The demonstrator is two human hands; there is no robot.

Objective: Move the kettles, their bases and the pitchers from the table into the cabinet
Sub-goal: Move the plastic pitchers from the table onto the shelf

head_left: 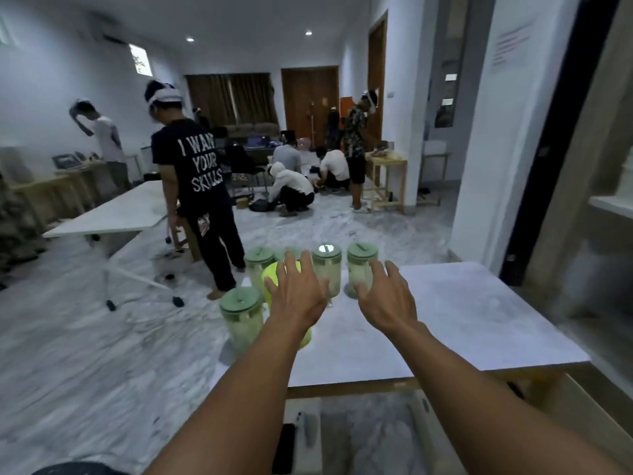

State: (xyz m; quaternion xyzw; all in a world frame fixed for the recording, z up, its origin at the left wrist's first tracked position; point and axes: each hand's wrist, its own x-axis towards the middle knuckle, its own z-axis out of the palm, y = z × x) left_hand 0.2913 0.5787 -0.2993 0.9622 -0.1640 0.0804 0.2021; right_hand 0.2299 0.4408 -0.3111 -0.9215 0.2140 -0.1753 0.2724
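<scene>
Several clear pitchers with green lids stand at the far left end of the white table. One pitcher is nearest, at the table's left edge. Two more, a pitcher and a pitcher, stand in the back row. A bright yellow-green pitcher is mostly hidden behind my left hand. That hand is spread open just above it, holding nothing. My right hand is open too, fingers apart, reaching close to the rightmost pitcher without touching it.
A second white table on wheeled legs stands to the left across the marble floor. A person in a black shirt stands just beyond my table. Other people crouch and stand farther back. A white pillar rises at the right.
</scene>
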